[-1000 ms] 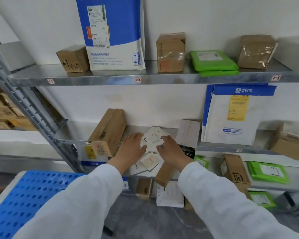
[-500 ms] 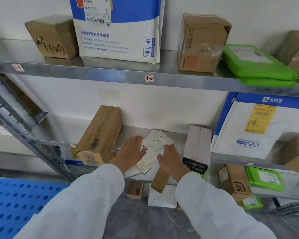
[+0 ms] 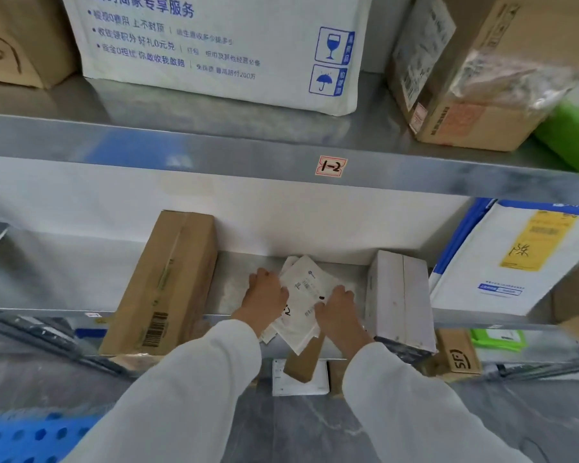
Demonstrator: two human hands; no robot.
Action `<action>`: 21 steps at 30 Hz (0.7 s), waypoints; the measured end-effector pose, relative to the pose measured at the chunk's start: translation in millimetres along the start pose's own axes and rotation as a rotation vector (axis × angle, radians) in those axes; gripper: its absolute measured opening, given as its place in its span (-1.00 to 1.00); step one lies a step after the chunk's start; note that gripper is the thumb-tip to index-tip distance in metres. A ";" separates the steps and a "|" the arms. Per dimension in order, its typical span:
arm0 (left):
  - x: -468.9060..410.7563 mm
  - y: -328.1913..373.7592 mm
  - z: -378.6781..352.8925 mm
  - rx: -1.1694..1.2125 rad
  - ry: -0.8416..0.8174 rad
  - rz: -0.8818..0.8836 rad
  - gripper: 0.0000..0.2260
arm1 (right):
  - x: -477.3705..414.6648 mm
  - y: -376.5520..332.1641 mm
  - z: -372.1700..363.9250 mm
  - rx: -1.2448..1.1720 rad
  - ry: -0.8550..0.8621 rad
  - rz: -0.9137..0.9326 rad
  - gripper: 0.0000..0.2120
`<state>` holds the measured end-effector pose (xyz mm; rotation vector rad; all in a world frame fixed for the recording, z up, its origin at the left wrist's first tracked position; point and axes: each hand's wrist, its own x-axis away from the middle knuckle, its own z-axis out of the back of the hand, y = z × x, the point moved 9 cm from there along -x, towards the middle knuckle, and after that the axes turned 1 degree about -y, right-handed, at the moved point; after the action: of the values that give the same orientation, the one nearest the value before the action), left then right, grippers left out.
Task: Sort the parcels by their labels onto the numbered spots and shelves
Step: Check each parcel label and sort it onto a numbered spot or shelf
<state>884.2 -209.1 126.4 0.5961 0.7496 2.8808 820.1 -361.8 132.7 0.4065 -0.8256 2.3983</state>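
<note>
A stack of flat white mailer parcels (image 3: 306, 292) with printed labels lies on the middle steel shelf (image 3: 234, 282), between a long brown box (image 3: 168, 282) and a white box (image 3: 398, 299). My left hand (image 3: 264, 295) holds the stack's left edge, fingers curled on it. My right hand (image 3: 340, 309) grips the stack's right side from the front. The lower part of the stack hangs over the shelf's front edge. The shelf above carries a tag reading 1-2 (image 3: 331, 166).
The top shelf holds a blue-and-white mailer (image 3: 221, 51) and brown boxes (image 3: 475, 71). A large white mailer with a yellow label (image 3: 515, 259) leans at the right. Lower down sit an SF box (image 3: 458, 355), green bags (image 3: 498, 339) and a blue perforated pallet (image 3: 30, 436).
The camera has moved closer to the shelves. Both hands have pushed the white mailers further back onto the middle shelf and drawn them together.
</note>
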 end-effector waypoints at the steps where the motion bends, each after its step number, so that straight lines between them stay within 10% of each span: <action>1: -4.7 1.6 -4.1 0.007 0.002 0.004 -0.73 | -2.3 0.8 0.7 -0.008 0.010 -0.019 -0.67; 21: 19.2 -0.5 14.0 0.629 0.168 0.164 -0.81 | -13.6 7.6 37.0 -0.721 -0.088 -0.046 -0.76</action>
<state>872.1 -198.6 144.1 0.4831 1.7345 2.8326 830.0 -396.0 151.3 0.2302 -1.6068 1.8761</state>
